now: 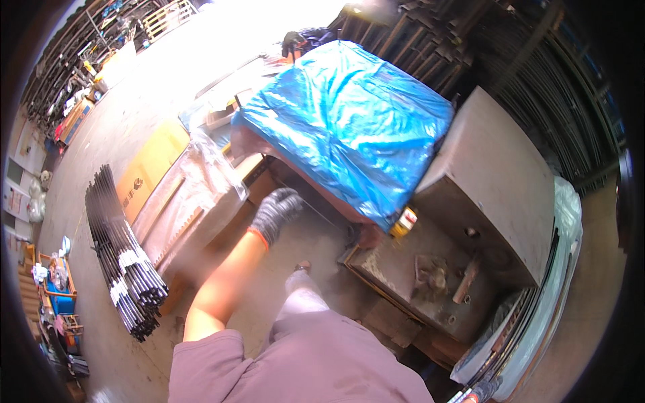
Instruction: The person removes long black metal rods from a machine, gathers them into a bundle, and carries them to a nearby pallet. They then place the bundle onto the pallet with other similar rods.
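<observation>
My left hand (277, 209), in a dark grey knit glove with an orange cuff, is raised in front of me. Its fingers are curled in, and nothing shows in them. Nearest it are a box wrapped in clear plastic (201, 185) and a blue tarpaulin (356, 121) draped over a bulky thing. At the lower right rim, my right hand (486, 388) wears the same kind of glove. It lies by the white-marked ends of long dark rods (514, 336) beside plastic film. The frame's edge cuts this hand off, so its grip is unclear.
A brown metal cabinet (497, 168) with an open, dusty tray stands to the right. On the left floor lies a bundle of black rods (127, 262) beside a cardboard sheet (151, 168). Racks of long stock (551, 74) fill the far right. A cart (60, 289) stands far left.
</observation>
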Available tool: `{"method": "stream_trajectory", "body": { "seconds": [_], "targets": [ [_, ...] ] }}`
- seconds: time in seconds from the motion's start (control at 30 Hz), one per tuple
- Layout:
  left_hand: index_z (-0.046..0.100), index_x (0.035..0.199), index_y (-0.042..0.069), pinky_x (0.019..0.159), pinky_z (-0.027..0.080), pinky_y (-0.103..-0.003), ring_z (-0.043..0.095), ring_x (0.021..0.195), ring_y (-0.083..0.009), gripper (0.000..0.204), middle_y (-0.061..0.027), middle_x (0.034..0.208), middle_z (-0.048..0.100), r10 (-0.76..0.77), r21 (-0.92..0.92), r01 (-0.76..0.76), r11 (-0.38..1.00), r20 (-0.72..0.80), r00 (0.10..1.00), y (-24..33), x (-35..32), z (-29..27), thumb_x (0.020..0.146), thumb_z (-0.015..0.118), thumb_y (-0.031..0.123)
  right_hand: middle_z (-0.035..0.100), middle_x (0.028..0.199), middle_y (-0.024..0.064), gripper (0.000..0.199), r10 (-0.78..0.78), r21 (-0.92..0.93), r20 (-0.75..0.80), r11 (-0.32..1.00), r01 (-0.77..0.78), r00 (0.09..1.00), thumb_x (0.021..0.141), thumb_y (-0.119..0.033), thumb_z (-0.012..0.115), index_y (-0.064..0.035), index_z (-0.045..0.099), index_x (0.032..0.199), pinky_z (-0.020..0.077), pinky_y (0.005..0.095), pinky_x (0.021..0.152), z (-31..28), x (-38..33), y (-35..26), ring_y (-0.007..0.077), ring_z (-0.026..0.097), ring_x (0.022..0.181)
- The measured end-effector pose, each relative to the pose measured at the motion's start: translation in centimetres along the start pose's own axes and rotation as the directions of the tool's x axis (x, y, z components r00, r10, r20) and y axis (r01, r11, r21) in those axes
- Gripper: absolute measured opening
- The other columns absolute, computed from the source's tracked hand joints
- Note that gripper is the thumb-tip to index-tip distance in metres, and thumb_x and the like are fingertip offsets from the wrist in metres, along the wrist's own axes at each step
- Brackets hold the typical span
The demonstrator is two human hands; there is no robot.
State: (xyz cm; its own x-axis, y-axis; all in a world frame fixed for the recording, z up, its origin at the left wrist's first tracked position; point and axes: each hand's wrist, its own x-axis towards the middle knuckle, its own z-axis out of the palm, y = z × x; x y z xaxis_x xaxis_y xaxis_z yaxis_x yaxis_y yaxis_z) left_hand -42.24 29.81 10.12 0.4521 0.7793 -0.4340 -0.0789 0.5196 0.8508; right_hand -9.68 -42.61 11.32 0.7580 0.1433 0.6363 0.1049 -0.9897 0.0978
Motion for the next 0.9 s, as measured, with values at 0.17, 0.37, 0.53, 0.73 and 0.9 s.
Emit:
{"method": "stream_trajectory", "body": {
  "seconds": [0.17, 0.37, 0.53, 0.73, 0.9],
  "targets": [
    [0.057, 0.099, 0.007, 0.056, 0.048, -0.028, 0.058, 0.074, -0.0150, 0.021, -0.0057, 0.083, 0.060, 0.224, 0.211, -0.159, 0.964, -0.332, 0.916, 3.8, 16.4, -12.9, 0.085, 0.065, 0.019, 0.057, 0.112, 0.0173, 0.047, 0.022, 0.135, 0.321, 0.988, -0.069, 0.947, 0.084, -0.027, 0.063, 0.0020, 0.050, 0.119, 0.0439, 0.0344, 0.091, -1.7, -4.8, -10.2, 0.0282, 0.056, 0.100],
    [0.049, 0.125, 0.002, 0.100, 0.039, -0.040, 0.046, 0.120, -0.0347, 0.073, -0.0215, 0.130, 0.047, 0.569, 0.847, 0.107, 0.521, -0.438, 0.696, 13.8, 25.4, -15.4, 0.067, 0.079, 0.034, 0.058, 0.107, 0.0148, 0.042, 0.165, 0.080, 0.709, 0.947, -0.311, 0.686, 0.084, -0.023, 0.064, 0.0013, 0.051, 0.115, 0.0448, 0.0331, 0.088, -3.7, -9.1, -16.4, 0.0254, 0.056, 0.096],
    [0.056, 0.117, 0.001, 0.094, 0.042, -0.040, 0.053, 0.110, -0.0346, 0.062, -0.0213, 0.117, 0.056, 0.624, 0.916, 0.116, 0.383, -0.349, 0.699, 14.2, 30.9, -17.5, 0.069, 0.076, 0.035, 0.058, 0.104, 0.0127, 0.037, 0.229, 0.014, 0.813, 0.912, -0.411, 0.536, 0.083, -0.020, 0.065, 0.0007, 0.052, 0.112, 0.0457, 0.0321, 0.086, -4.6, -10.8, -16.4, 0.0230, 0.056, 0.092],
    [0.065, 0.102, 0.008, 0.083, 0.046, -0.044, 0.059, 0.096, -0.0358, 0.030, -0.0198, 0.099, 0.063, 0.557, 0.971, 0.183, 0.150, -0.237, 0.796, 16.0, 31.0, -18.0, 0.084, 0.060, 0.031, 0.059, 0.099, 0.0103, 0.032, 0.228, 0.020, 0.858, 0.881, -0.474, 0.460, 0.083, -0.016, 0.065, 0.0000, 0.054, 0.108, 0.0467, 0.0309, 0.083, -4.5, -12.5, -13.7, 0.0202, 0.056, 0.088],
    [0.064, 0.101, 0.005, 0.079, 0.046, -0.042, 0.060, 0.088, -0.0354, 0.030, -0.0206, 0.090, 0.064, 0.491, 0.994, -0.070, 0.080, 0.022, 0.871, 17.5, 30.8, -19.4, 0.088, 0.055, 0.030, 0.059, 0.096, 0.0082, 0.027, 0.113, 0.264, 0.854, 0.747, -0.610, 0.507, 0.083, -0.013, 0.066, -0.0006, 0.055, 0.105, 0.0475, 0.0298, 0.081, -0.2, -15.1, -8.0, 0.0178, 0.057, 0.085]
  ]
}}
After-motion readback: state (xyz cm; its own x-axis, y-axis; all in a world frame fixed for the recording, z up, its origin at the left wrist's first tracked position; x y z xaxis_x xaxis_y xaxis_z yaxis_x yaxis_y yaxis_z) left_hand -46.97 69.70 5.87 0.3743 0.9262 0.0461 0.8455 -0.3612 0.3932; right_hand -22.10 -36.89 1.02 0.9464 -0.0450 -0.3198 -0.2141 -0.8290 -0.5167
